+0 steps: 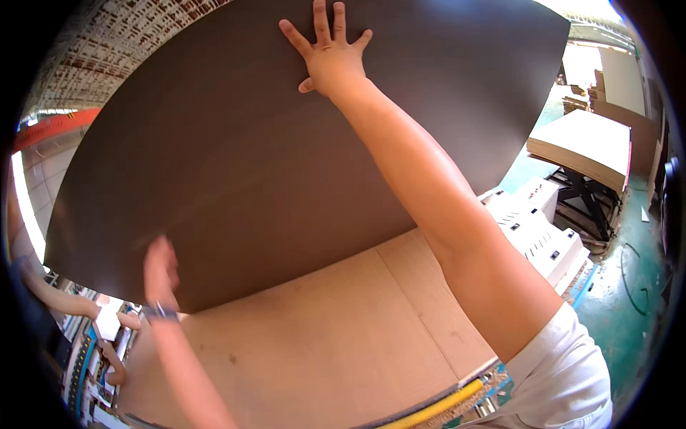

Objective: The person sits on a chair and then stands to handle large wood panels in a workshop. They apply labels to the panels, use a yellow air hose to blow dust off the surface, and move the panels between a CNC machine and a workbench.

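Note:
A large dark brown board [236,164] stands tilted up in front of me and fills much of the view. Its lower edge meets a light wooden panel [307,343] lying flat below. High on the dark face, my right hand [332,61] lies flat with its fingers spread wide. My left hand [161,272], with a dark band [161,313] at the wrist, is near the board's lower left part. Motion smears its fingers, and I cannot tell whether it touches the board.
At the left edge, another person's arm [64,299] is beside machine parts with a blue rail [82,368]. White slotted housings [539,232] stand at right. Beyond them, a stack of pale boards [586,146] rests on a black scissor lift [586,204]. A yellow bar [436,407] runs along the near edge.

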`<state>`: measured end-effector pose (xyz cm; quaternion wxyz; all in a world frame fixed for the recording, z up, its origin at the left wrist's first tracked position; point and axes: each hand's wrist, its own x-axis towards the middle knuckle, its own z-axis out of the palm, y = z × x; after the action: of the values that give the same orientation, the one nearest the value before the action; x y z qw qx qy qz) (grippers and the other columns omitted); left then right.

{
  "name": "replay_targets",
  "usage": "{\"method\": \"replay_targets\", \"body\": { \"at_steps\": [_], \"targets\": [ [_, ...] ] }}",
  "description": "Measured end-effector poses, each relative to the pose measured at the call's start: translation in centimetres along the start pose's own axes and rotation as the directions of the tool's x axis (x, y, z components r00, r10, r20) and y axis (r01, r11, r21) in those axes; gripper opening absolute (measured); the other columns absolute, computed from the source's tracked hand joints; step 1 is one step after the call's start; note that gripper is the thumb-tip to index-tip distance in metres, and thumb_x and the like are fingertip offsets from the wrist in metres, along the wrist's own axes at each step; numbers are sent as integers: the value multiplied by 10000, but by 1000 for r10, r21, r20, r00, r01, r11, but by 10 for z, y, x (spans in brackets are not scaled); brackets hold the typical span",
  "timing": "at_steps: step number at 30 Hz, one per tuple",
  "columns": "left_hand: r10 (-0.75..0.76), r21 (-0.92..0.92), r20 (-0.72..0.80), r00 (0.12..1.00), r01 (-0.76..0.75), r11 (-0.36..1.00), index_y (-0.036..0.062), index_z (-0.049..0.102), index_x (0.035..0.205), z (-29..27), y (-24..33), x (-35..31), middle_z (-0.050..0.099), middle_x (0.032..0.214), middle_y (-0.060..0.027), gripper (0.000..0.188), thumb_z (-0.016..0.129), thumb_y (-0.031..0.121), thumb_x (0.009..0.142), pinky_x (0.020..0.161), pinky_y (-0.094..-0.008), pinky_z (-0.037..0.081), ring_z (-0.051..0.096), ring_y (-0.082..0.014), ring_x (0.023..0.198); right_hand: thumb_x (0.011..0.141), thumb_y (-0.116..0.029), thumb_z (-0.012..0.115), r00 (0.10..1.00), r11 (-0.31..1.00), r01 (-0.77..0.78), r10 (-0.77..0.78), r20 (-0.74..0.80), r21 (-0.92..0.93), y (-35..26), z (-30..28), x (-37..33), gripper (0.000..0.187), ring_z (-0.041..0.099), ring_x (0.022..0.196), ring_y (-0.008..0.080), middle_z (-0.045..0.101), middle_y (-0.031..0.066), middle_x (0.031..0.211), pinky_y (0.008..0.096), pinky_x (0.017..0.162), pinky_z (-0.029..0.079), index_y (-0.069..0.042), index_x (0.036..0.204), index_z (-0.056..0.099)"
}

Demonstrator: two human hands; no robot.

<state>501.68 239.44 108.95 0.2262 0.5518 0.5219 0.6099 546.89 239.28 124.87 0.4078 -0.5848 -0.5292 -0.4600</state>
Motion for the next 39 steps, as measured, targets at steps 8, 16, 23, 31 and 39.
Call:
{"method": "replay_targets", "body": {
  "at_steps": [8, 16, 23, 31, 39],
  "targets": [
    [-290, -630, -524, 801, -136, 765, 57, -5, 1506, 142, 283, -87, 21, 1563, -199, 945, 313, 684, 874, 1125, -482, 263, 89, -332, 1442, 665, -368, 828, 995, 1000, -17, 19, -95, 23, 2, -63, -79, 1082, 38, 1424, 440, -60, 146, 1569, 730, 962, 287, -383, 1490, 128],
    [-437, -715, -694, 572, -483, 505, -40, 181, 1454, 81, 214, -201, 189, 1504, -218, 722, 312, 463, 954, 1117, -471, 304, 338, -361, 1330, 916, -371, 508, 856, 675, -45, 406, -320, 736, 90, -196, -244, 627, 296, 1367, 310, 321, 163, 1461, 468, 1096, 269, -69, 1424, 301],
    [-29, -814, -581, 813, -580, 34, -1, 474, 1305, 69, 20, -401, 485, 1342, -146, 561, 374, 433, 962, 1024, -473, 388, 486, -322, 1190, 936, 12, 428, 466, -111, -345, 841, 273, 932, 230, -341, -391, 509, 548, 1064, 344, 533, 156, 1171, 496, 849, 507, -203, 1391, 352],
    [-361, -932, 240, 901, 109, -347, 82, 466, 1354, 33, -151, -659, 436, 1422, -123, 620, 375, 534, 940, 1064, -541, 303, 406, -355, 1276, 815, -690, 436, -355, -816, -485, 512, 782, 314, 315, -406, -679, 836, 484, 861, 238, 559, 165, 1097, 405, 746, 442, 56, 1187, 496],
    [-670, -973, 180, 720, 232, -13, 103, 454, 1375, 53, -299, -763, 414, 1443, -127, 692, 329, 595, 905, 1062, -590, 295, 367, -368, 1316, 918, -459, 393, -454, -843, -406, 522, 722, 354, 275, -362, -812, 570, 550, 1146, 307, 562, 145, 1268, 515, 936, 456, -31, 1279, 497]
  ]
}}
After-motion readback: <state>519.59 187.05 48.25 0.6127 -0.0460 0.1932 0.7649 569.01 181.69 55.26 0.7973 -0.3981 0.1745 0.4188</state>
